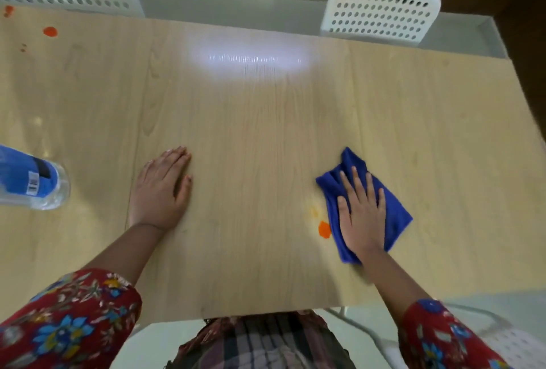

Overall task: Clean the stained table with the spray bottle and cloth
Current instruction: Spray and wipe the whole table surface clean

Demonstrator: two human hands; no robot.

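The right hand's (362, 215) fingers (356, 182) are straight and spread, pressing flat on the cloth (353, 162), which lies towards the table's (251, 120) near right corner with its long axis running near edge to far. The orange stain (324, 229) sits just beside the cloth's left border, on the thumb side and apart from the palm, so the wipe likely needs a short sweep leftward. A fainter smear (313, 211) lies just beyond it. The left hand (161, 191) rests flat mid-table, fingers straight and together, holding nothing (well apart from the stain). The bottle (29, 176) is at the left edge; more stains (50, 31) mark the far left corner.
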